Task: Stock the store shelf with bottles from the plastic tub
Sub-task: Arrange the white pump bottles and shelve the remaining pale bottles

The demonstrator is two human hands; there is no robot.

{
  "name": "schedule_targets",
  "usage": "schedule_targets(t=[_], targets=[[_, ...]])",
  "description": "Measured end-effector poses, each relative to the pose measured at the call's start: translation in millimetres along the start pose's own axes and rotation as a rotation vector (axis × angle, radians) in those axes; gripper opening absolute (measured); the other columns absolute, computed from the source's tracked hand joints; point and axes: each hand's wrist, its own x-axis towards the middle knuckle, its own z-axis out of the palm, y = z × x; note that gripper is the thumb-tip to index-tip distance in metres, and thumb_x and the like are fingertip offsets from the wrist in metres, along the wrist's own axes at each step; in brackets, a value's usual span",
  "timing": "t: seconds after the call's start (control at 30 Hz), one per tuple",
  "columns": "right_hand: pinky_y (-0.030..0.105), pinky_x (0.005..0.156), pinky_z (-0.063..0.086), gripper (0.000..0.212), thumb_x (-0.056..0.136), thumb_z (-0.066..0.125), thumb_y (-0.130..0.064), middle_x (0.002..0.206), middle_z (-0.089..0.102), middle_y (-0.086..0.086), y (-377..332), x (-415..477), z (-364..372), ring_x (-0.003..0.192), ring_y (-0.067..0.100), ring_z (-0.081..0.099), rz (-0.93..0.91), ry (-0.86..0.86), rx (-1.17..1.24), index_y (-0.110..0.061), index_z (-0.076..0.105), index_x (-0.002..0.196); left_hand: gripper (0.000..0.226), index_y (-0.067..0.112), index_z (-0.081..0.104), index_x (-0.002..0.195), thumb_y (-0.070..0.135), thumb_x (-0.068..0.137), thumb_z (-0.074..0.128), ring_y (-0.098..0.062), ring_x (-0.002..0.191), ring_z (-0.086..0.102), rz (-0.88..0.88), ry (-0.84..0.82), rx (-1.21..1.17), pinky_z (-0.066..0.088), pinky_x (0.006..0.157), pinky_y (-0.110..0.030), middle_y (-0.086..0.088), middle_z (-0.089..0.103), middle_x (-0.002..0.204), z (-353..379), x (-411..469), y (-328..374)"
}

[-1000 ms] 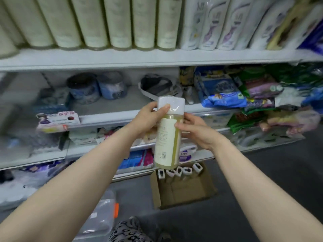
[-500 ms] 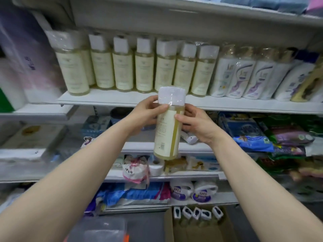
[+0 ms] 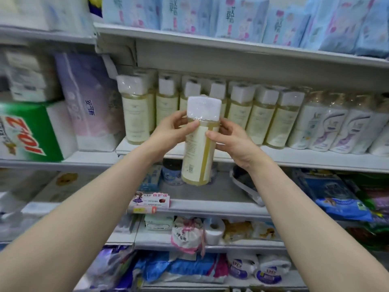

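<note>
A tall bottle (image 3: 199, 148) of pale yellow liquid with a white cap under clear wrap is upright in the air in front of the shelf. My left hand (image 3: 171, 130) grips its upper part from the left and my right hand (image 3: 233, 142) grips it from the right. Behind it a row of matching bottles (image 3: 261, 121) stands on the white shelf (image 3: 305, 158), with a gap in the front row just behind the held bottle. The plastic tub is out of view.
White-and-purple bottles (image 3: 336, 131) continue the row to the right. A lilac pack (image 3: 88, 102) and a green box (image 3: 31, 131) stand to the left. Blue packs (image 3: 242, 20) fill the shelf above. Lower shelves hold bags, boxes and a toilet roll (image 3: 213, 230).
The view has tilted upward and both hands have lifted the bottle from the lower shelves to the level of the row of matching bottles. The grip is unchanged.
</note>
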Motion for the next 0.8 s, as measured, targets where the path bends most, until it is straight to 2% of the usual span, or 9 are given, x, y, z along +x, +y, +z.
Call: schedule_targets(t=[0.1,0.2,0.27,0.37,0.5,0.8], targets=[[0.042,0.097,0.056,0.065,0.075,0.076,-0.017,0.128,0.068,0.009,-0.1,20.6,23.8,0.120,0.020,0.064,-0.028,0.008,-0.014,-0.011,0.056,0.136,0.031,0.024,0.060,0.124,0.018,0.094,0.065,-0.013,0.110,0.067,0.029,0.042,-0.017,0.057,0.084,-0.027,0.000,0.070,0.119,-25.5,4.7,-4.2],[0.049,0.100,0.053,0.065,0.074,0.078,-0.018,0.123,0.070,0.005,-0.5,40.6,44.1,0.117,0.020,0.065,-0.042,0.015,-0.037,-0.011,0.056,0.135,0.035,0.018,0.058,0.130,0.019,0.095,0.063,-0.017,0.112,0.066,0.061,0.053,-0.010,0.057,0.085,-0.034,-0.001,0.069,0.123,-50.9,10.1,-7.4],[0.053,0.100,0.052,0.064,0.074,0.079,-0.020,0.122,0.070,0.004,-2.0,50.3,53.6,0.117,0.022,0.065,-0.052,0.021,-0.062,-0.014,0.057,0.134,0.039,0.017,0.055,0.135,0.020,0.097,0.061,-0.016,0.113,0.065,0.074,0.059,0.007,0.055,0.082,-0.030,0.000,0.068,0.126,-62.4,13.0,-7.2],[0.049,0.102,0.052,0.061,0.076,0.078,-0.018,0.124,0.069,0.004,-1.4,65.2,67.9,0.120,0.023,0.063,-0.080,0.026,-0.083,-0.018,0.056,0.133,0.040,0.019,0.051,0.139,0.019,0.099,0.057,-0.013,0.116,0.063,0.090,0.042,0.008,0.053,0.082,-0.024,0.001,0.065,0.129,-79.5,17.8,-7.2],[0.045,0.108,0.048,0.059,0.084,0.077,-0.006,0.128,0.067,0.001,4.8,83.4,81.2,0.123,0.017,0.060,-0.096,0.049,-0.110,-0.016,0.053,0.137,0.042,0.017,0.048,0.143,0.014,0.101,0.052,-0.016,0.121,0.060,0.110,0.030,0.005,0.053,0.084,-0.023,-0.002,0.064,0.132,-96.1,22.7,-14.5],[0.033,0.105,0.049,0.066,0.084,0.077,-0.007,0.129,0.064,-0.005,19.2,103.1,92.9,0.121,0.008,0.059,-0.094,0.091,-0.116,-0.022,0.047,0.140,0.041,0.017,0.048,0.143,0.012,0.102,0.049,-0.009,0.121,0.059,0.151,0.052,0.033,0.050,0.092,-0.024,0.001,0.064,0.131,-109.6,35.6,-30.4]])
